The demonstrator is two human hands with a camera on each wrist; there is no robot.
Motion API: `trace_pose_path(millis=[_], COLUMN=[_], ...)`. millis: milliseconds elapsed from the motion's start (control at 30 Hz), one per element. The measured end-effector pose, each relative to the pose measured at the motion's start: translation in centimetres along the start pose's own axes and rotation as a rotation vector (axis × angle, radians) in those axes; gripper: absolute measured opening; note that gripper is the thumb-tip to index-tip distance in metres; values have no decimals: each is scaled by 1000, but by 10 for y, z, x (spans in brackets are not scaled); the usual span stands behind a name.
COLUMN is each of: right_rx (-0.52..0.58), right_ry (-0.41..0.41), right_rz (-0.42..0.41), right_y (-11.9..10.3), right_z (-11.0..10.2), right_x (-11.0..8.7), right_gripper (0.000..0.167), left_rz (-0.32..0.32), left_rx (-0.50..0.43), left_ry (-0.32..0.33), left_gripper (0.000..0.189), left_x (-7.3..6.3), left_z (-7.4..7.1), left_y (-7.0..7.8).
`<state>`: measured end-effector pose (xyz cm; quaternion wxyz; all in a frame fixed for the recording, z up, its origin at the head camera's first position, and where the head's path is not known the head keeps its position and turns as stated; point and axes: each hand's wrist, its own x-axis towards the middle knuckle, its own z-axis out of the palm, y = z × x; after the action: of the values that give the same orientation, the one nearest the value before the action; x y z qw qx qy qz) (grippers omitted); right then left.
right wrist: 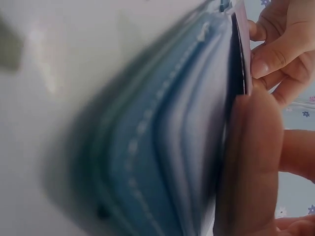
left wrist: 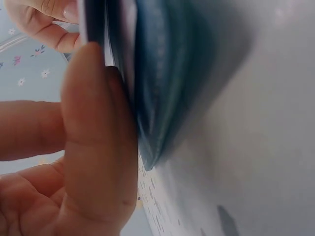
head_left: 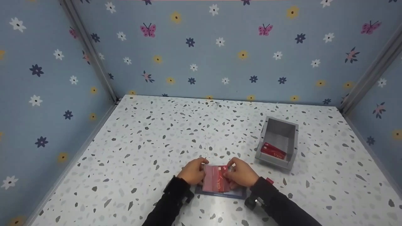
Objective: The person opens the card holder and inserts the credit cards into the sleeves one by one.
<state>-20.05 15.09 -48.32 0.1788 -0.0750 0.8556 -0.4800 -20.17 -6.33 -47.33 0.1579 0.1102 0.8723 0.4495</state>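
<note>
A blue card holder [head_left: 221,195] with stitched edges and several clear pages lies opened on the table. Above it is a red card [head_left: 223,180], its left part paler behind a translucent sleeve [head_left: 209,180]. My left hand [head_left: 192,171] pinches the sleeve's left edge between thumb and fingers. On the other side, my right hand [head_left: 243,174] pinches the red card's right edge. The stitched cover [right wrist: 142,132] and its layered pages show up close in the right wrist view. In the left wrist view, the holder's blue corner [left wrist: 152,108] is blurred beside my fingers.
A grey open box [head_left: 281,135] stands to the right with a red card [head_left: 273,151] inside at its near end. A small red piece [head_left: 269,180] shows by the right wrist. Flower-patterned walls [head_left: 207,50] enclose the speckled table [head_left: 176,125].
</note>
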Motion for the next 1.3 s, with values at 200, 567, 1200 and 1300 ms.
trace_pose_path(millis=[200, 567, 1200, 1300], right_rx=[15, -7, -25, -72], right_ry=[1, 1, -51, -70], right_rz=[-17, -12, -56, -91], right_y=[-3, -11, -13, -14], right_z=[4, 8, 4, -1], right_x=[2, 1, 2, -2], right_gripper=[27, 31, 38, 31], left_rz=[9, 34, 8, 16], left_rx=[0, -49, 180, 221], left_ry=[13, 17, 108, 124], left_gripper=[42, 41, 48, 46], left_x=[0, 4, 3, 2], left_z=[1, 5, 10, 11], left_y=[-1, -1, 4, 5])
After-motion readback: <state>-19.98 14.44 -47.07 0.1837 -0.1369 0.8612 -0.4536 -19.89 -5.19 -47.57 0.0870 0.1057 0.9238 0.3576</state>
